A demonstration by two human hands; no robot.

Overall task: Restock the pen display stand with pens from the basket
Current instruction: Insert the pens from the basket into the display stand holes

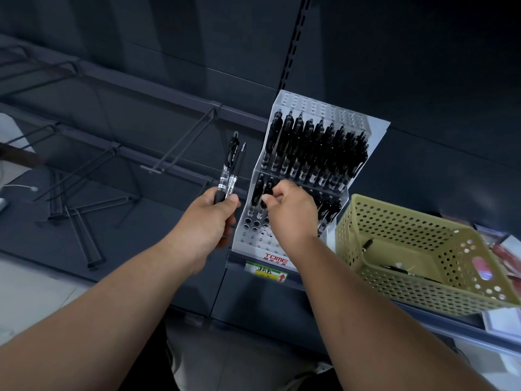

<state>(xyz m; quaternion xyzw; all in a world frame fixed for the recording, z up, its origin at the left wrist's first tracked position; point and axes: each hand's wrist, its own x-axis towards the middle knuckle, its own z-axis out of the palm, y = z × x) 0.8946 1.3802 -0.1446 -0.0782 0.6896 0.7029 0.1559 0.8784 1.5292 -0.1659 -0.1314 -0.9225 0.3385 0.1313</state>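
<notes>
Pens: two, upright in left hand, fingers wrapped round lower barrels, clicker ends up, long axis near vertical. Pen display stand just right of them. Upper tier full, front holes of lower tier vacant. Right hand over lower tier, fingers curled, seems to pinch top of single pen going into hole; grip partly hidden. Basket further right, few pens inside. Next feed: left hand nearer, short move right and down.

The right hand hides the middle of the pen display stand's lower tier, and what its curled fingers grip is unclear. The basket's right end is blurred and cut off.
</notes>
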